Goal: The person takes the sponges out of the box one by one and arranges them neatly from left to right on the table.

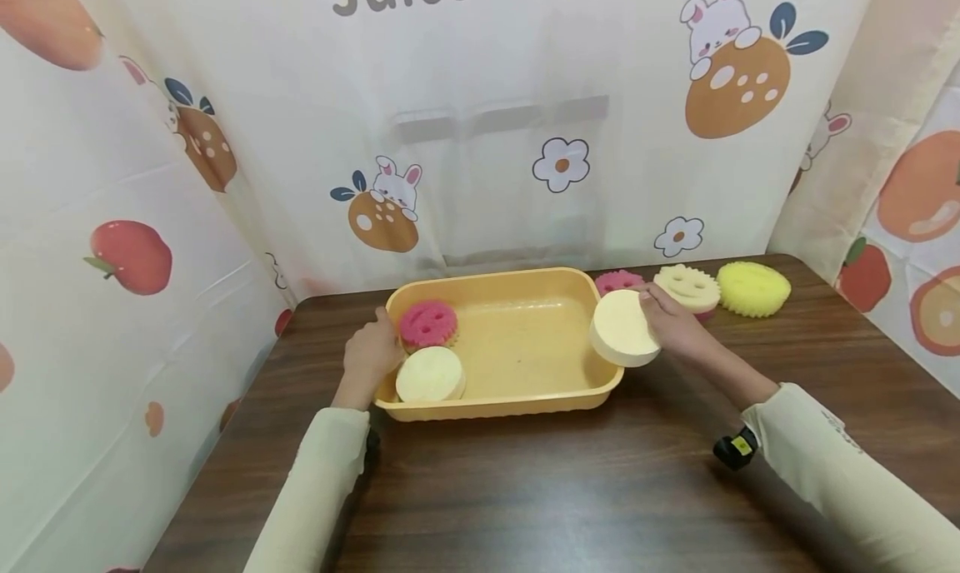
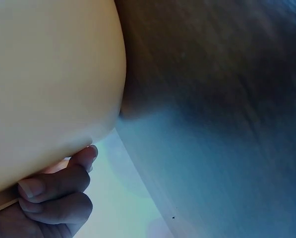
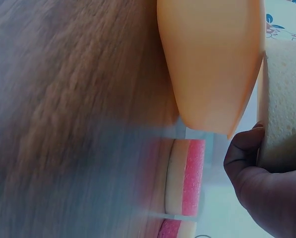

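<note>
A yellow-orange plastic tray (image 1: 517, 340) stands on the table. My left hand (image 1: 372, 352) grips its left rim; in the left wrist view the fingers (image 2: 58, 188) curl at the tray's edge. Inside, at the left end, lie a pink smiley sponge (image 1: 428, 324) and a round cream sponge (image 1: 431, 375). My right hand (image 1: 675, 323) pinches another round cream sponge (image 1: 624, 330) over the tray's right rim. The right wrist view shows this sponge (image 3: 286, 104) edge-on, held above the tray's outer wall (image 3: 212, 64).
Behind the right hand stand a partly hidden pink sponge (image 1: 618, 281), a cream smiley sponge (image 1: 686, 287) with a pink layer beneath, and a yellow sponge (image 1: 753, 289). A printed curtain (image 1: 480, 198) rises at the back edge of the brown wooden table (image 1: 525, 490).
</note>
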{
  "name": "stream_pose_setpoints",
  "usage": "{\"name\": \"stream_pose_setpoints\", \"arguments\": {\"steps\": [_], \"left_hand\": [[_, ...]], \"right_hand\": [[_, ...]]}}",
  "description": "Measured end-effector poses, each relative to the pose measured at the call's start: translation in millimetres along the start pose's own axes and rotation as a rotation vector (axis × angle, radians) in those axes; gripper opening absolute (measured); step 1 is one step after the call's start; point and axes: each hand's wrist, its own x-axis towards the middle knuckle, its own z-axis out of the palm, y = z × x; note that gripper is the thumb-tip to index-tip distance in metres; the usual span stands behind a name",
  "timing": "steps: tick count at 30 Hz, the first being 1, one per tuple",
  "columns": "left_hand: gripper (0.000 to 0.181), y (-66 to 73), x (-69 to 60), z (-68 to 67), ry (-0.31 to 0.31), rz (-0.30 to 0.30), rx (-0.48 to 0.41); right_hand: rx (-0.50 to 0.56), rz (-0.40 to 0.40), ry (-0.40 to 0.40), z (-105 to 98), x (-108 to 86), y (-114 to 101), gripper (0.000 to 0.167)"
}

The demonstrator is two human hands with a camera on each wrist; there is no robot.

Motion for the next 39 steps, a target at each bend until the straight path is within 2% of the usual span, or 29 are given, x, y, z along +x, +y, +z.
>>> {"name": "stream_pose_setpoints", "arguments": {"steps": [9, 20, 32, 39], "left_hand": [[0.061, 0.7, -0.8, -3.0, 0.007, 0.000, 0.005], [0.063, 2.6, -1.0, -5.3, -0.011, -0.004, 0.007], [0.067, 2.9, -0.6, -3.6, -0.021, -0.009, 0.011], [0.068, 1.7, -0.8, -1.9, -0.025, -0.011, 0.007]], "right_hand": [[0.009, -0.010, 0.005, -7.5, -3.0, 6.1, 0.056], [0.002, -0.011, 0.014, -14.1, -5.3, 14.0, 0.055], [-0.018, 0.027, 0.021, -19.6, -9.7, 20.8, 0.057], [-0.034, 0.011, 0.038, -23.4, -12.9, 22.9, 0.054]]}}
